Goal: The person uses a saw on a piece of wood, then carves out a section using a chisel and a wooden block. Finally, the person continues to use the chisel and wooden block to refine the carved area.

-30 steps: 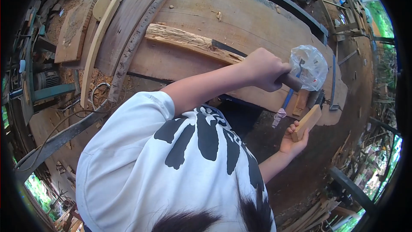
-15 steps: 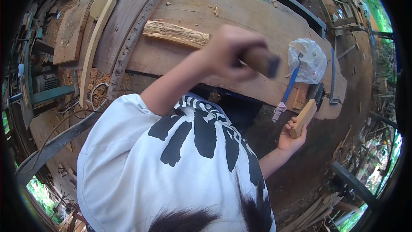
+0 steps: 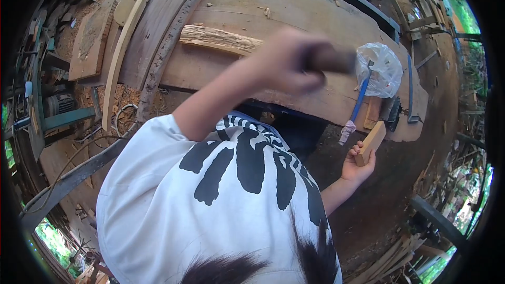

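My left hand (image 3: 294,63), blurred by motion, is closed round a brownish wooden piece (image 3: 334,60) that points right, above the workbench (image 3: 236,18). Beyond that forearm, a rough split length of wood (image 3: 218,38) lies on the bench, its right end hidden by the hand. At the lower right, my right hand (image 3: 359,164) grips a smooth, pale wooden block (image 3: 371,143), tilted up past the bench's near edge. Just above the block are a short wooden piece (image 3: 372,112) and a dark brush-like object (image 3: 392,111).
A blue rod (image 3: 360,100) with a cloth-wrapped end (image 3: 347,132) lies by a clear plastic bag (image 3: 386,73). Further right is a blue metal bar (image 3: 410,87). Long boards (image 3: 168,16) and a curved strip (image 3: 122,47) cross the bench's left side.
My left hand has shifted slightly right, and the wooden piece in it has swung from pointing down-right to pointing right. My right hand still holds the block in nearly the same place.
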The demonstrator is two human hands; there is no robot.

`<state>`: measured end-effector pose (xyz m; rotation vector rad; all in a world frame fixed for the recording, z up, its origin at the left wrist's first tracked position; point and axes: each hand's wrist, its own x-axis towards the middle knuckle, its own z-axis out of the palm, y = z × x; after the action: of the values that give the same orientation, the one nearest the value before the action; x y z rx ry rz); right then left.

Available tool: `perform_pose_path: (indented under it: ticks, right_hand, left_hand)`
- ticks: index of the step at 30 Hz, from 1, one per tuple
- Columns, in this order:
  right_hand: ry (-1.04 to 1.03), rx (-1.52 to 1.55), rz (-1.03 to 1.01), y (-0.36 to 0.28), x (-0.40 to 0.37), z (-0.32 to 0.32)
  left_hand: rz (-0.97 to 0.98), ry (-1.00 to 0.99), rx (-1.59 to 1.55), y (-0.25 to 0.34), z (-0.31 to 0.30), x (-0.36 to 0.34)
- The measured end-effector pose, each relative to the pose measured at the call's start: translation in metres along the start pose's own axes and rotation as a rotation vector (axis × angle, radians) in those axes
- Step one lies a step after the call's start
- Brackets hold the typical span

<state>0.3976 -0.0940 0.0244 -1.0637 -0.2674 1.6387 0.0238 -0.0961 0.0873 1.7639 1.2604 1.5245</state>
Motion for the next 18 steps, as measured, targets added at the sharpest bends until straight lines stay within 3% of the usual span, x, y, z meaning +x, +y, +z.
perform_pose_path:
  ticks: [3,9,18]
  right_hand:
    - [-0.004,-0.006,0.002,0.0,0.002,0.002]
    - [-0.046,-0.037,0.006,-0.003,-0.002,-0.003]
    - [0.059,-0.066,-0.026,-0.005,0.004,0.001]
  left_hand:
    - [-0.172,-0.478,0.486,-0.001,0.043,0.014]
    - [-0.207,-0.539,0.464,-0.023,0.085,0.023]
    - [-0.179,-0.573,0.499,-0.037,0.105,0.038]
